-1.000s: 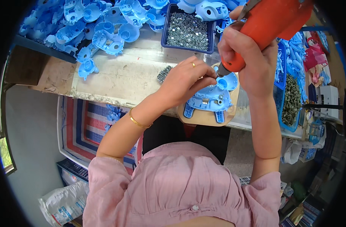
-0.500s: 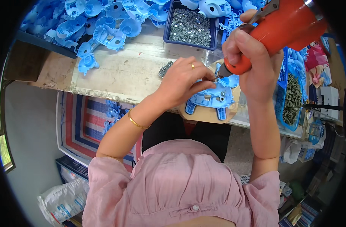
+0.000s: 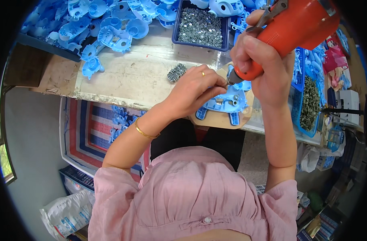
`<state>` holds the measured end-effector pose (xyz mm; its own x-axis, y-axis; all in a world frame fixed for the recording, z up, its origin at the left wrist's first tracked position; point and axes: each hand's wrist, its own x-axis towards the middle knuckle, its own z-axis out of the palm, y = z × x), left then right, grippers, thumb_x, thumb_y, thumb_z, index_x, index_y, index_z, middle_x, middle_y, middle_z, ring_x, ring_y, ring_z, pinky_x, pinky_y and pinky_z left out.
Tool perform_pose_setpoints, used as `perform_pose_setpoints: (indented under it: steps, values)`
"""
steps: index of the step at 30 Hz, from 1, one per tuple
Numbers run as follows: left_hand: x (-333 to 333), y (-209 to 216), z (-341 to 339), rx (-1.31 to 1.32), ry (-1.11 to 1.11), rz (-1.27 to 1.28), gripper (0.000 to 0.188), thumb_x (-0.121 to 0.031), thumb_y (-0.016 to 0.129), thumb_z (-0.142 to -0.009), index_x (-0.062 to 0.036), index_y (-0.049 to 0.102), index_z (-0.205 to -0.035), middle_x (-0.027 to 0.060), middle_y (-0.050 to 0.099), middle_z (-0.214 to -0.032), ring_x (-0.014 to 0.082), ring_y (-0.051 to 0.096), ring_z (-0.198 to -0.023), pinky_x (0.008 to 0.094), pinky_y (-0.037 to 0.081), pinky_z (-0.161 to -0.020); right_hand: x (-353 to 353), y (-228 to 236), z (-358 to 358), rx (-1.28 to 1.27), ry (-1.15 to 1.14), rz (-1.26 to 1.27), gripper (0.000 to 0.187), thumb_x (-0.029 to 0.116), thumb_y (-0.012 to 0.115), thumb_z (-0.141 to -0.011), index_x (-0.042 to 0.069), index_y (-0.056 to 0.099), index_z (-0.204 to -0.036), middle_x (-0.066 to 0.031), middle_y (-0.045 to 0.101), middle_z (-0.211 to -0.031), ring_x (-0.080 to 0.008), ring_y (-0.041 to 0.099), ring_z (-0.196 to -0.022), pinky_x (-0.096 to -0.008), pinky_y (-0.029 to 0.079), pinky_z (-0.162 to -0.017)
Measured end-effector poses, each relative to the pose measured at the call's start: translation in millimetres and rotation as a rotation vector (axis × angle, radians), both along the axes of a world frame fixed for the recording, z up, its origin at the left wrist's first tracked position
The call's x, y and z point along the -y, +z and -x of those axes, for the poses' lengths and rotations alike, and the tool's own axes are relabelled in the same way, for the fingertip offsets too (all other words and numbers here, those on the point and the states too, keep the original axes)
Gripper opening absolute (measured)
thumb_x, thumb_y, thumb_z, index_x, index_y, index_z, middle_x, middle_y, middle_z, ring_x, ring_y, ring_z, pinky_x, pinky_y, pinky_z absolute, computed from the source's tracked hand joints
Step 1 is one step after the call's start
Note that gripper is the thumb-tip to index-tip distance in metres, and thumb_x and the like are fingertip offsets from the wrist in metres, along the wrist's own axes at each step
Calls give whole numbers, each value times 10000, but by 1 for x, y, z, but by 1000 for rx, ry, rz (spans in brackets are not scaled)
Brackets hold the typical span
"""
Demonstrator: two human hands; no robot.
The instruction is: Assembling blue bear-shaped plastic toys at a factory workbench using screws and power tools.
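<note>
My right hand (image 3: pixel 263 60) is wrapped round a red electric screwdriver (image 3: pixel 300 30), tilted with its dark tip pointing down to the left. Under that tip lies a blue plastic shell (image 3: pixel 225 102) with two short legs, resting on a tan board (image 3: pixel 247 114) at the table's edge. My left hand (image 3: pixel 195 86) is closed in a pinch beside the tip, over the shell's far part. Whatever its fingertips hold is hidden or too small to name. A small round metal part sits in the shell's right side. Left of my hand is a clump of small metal pieces (image 3: pixel 177 72).
A dark blue tray (image 3: pixel 174 38) of small metal parts stands at the back. Blue plastic shells (image 3: pixel 115 38) are heaped at the far left. On the right is a blue basket (image 3: pixel 299 114) of metal pieces. Below the table's left edge lies a striped cloth bin (image 3: pixel 75 132).
The screwdriver and my right hand have shifted slightly left. My left hand has moved a little down, exposing more of the metal clump. The pinch stays closed.
</note>
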<state>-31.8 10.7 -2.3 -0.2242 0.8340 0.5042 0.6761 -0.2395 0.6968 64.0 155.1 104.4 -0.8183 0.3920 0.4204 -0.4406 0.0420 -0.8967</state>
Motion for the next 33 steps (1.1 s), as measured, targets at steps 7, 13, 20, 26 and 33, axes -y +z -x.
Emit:
perform_pose_setpoints:
  steps: [7,13,20,26,33]
  values:
    - [19,5,0,-230,110,163,810,-402,879,-674,-81,533,-1333,107,611,-1262,345,537,-1186,443,421,-1014,22,-30,-2,163,-58,0,353,47,621,-876,-38,530,-1207,-67,611,-731,-104,539,-582,-263,426,-536]
    - [21,-2,-8,-137,141,262,746,-390,869,-686,-79,557,-1289,97,605,-1302,341,530,-1215,447,407,-1046,25,-47,3,132,-122,23,326,62,650,-887,-32,562,-1185,-74,642,-759,-107,577,-609,-256,470,-575]
    - [20,-10,-12,-147,155,212,740,-342,881,-665,-82,562,-1279,99,608,-1290,334,538,-1203,446,410,-1041,31,-52,1,123,-147,-13,120,40,642,-892,-10,589,-988,-48,609,-731,-94,576,-598,-239,475,-569]
    - [17,-10,-14,-186,180,227,742,-320,882,-655,-63,560,-1272,107,608,-1277,333,540,-1196,450,410,-1041,39,-63,2,66,-244,-59,53,15,637,-886,-2,589,-875,-31,589,-711,-85,565,-583,-230,464,-547]
    - [17,-4,-15,-219,178,252,775,-350,880,-665,-35,552,-1292,130,596,-1301,349,535,-1209,458,401,-1056,18,-48,-4,129,-132,-3,227,68,678,-932,-25,580,-1115,-52,637,-797,-101,596,-652,-251,499,-629]
